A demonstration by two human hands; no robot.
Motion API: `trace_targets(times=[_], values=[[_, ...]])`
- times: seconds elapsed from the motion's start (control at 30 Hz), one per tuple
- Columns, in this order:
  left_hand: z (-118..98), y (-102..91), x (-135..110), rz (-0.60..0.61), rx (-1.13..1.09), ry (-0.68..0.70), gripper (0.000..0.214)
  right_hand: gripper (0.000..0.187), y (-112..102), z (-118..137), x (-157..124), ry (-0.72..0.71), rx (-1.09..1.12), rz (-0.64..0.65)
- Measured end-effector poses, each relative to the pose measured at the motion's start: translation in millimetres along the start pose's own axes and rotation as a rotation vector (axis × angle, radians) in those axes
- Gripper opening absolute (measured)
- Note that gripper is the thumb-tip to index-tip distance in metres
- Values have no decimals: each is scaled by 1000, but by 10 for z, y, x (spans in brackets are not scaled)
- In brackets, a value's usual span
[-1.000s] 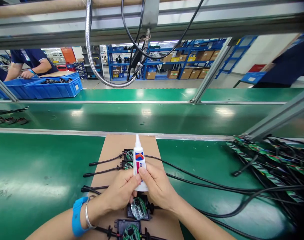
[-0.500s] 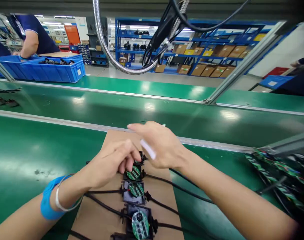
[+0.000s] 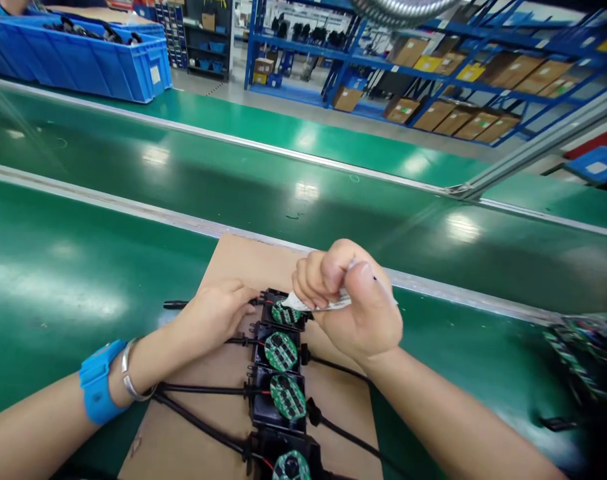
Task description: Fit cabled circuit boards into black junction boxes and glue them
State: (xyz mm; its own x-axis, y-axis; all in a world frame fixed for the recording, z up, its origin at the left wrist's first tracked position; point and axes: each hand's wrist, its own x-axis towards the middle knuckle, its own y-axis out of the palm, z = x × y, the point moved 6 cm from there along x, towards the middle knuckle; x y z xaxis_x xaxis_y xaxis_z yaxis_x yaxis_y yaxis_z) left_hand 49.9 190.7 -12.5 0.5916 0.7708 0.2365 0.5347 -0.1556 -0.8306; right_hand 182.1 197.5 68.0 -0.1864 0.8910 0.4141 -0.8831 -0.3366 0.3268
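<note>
A row of black plastic housings, each with a round green circuit board on it, lies on a brown cardboard sheet. My right hand is closed around a small white squeeze tube, with its narrow tip pointing down-left at the farthest circuit board. Whether the tip touches that board I cannot tell. My left hand lies beside the farthest housing, its fingers closed over the black cable that enters from the left. Its fingertips rest near the housing's edge.
Black cables run out both sides of the housings. More circuit boards lie in a dark pile at the right. Beyond a metal rail, a blue bin with black parts stands at the back left. Shelves with cardboard boxes stand behind.
My right hand has turned and closed round the white tube, bringing its tip to the farthest board. My left hand has lowered onto that housing's cable. The view has tilted downward.
</note>
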Motion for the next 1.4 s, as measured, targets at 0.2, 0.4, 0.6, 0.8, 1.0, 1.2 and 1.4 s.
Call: trace_targets(times=[0.2, 0.4, 0.6, 0.8, 1.0, 1.2, 1.4], values=[[-16, -59, -15, -115, 80, 33, 30, 35, -5, 98, 34, 1, -85, 1], [-69, 89, -73, 83, 210, -1, 21, 37, 5, 141, 22, 14, -100, 17], [-53, 94, -88, 47, 238, 24, 20, 37, 37, -83, 20, 11, -37, 42], [-37, 100, -85, 30, 237, 20, 20, 39, 15, -233, 54, 12, -28, 22], [-39, 101, -105, 18, 250, 22, 19, 40, 12, -219, 55, 19, -62, 2], [-44, 96, -110, 13, 241, 30, 20, 40, -26, -150, -11, 67, -69, 16], [-52, 74, -110, -2, 238, 36, 20, 38, -22, -86, -94, 112, -64, 47]])
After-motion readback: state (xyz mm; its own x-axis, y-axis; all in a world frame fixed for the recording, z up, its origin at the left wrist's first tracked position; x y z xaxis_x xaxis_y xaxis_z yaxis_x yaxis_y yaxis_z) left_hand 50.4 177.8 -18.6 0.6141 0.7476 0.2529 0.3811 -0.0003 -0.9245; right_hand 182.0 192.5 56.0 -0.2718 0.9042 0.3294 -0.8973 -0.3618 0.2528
